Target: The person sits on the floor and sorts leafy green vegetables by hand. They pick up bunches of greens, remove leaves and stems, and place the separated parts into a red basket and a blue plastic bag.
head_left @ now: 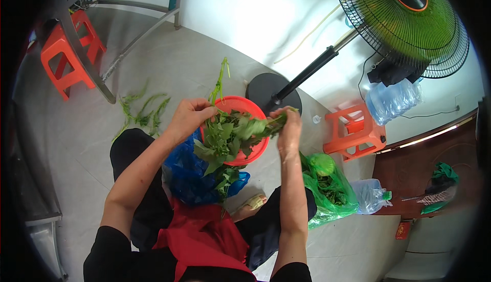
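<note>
My left hand [186,118] is closed in a pinch on a stalk of leafy greens [217,141], whose bare stem sticks up past the fingers. The leaves droop over a round red plastic basket [260,151]. To the right of the basket, my right hand [290,131] has its fingers closed round a bunch of leaves, partly blurred. More greens lie inside the basket, mostly hidden by the held ones. A blue plastic bag [179,167] sits below the basket, between my knees, with leafy tips hanging over it.
Stripped stems [146,113] lie on the floor at left. A green bag of greens [332,200] stands by my right knee, beside a clear bottle [369,196]. Beyond the basket is a standing fan's black base [261,85]. Red stools [353,131] stand at right and far left.
</note>
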### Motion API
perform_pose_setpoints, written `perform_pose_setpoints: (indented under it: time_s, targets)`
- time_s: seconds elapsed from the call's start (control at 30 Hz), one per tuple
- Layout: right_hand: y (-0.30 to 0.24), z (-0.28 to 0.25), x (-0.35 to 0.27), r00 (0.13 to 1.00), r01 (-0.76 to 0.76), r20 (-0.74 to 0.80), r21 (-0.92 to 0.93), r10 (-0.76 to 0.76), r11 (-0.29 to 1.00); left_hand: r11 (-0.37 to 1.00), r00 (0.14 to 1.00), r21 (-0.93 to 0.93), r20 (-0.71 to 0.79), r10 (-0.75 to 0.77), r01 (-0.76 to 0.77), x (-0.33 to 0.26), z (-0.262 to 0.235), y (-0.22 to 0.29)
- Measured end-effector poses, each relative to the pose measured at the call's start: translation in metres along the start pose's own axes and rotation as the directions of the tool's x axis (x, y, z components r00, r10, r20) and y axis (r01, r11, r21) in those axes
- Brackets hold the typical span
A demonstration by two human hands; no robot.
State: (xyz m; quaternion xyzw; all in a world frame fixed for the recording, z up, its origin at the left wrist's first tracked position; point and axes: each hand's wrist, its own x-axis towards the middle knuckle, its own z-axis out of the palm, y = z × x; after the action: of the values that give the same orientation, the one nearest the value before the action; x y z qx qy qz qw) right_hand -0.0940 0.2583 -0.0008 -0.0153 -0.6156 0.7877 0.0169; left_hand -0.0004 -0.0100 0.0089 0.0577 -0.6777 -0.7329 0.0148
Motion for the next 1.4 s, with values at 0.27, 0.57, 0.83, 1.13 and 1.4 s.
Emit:
perform_pose_setpoints:
  time_s: [0.27,0.57,0.83,1.13,1.4]
  targets:
    - [-0.063,-0.032,-0.004,0.919,0.245,-0.227,-0.314,-0.323,0.917,0.999,0.994,0.035,-0.107,0.025,-0.021,-0.001,-0.008,-0.005]
    - [0.003,0.071,-0.070,0.704,0.709,0.549,-0.571,-0.451,0.414,0.999,1.000,-0.036,-0.029,-0.005,0.004,0.000,0.022,-0.008]
    - [0.005,0.073,-0.066,0.313,0.825,0.835,-0.476,-0.453,-0.307,0.972,0.983,-0.150,0.024,-0.179,0.181,0.006,0.020,-0.005]
    - [0.014,0.060,-0.050,0.371,0.857,0.827,-0.480,-0.423,-0.188,0.975,0.963,0.077,0.157,-0.218,0.208,0.010,0.013,-0.016]
    - [0.027,0.061,-0.061,0.463,0.809,0.838,-0.533,-0.290,-0.248,0.957,0.994,0.268,-0.033,-0.108,0.113,0.016,0.014,-0.032]
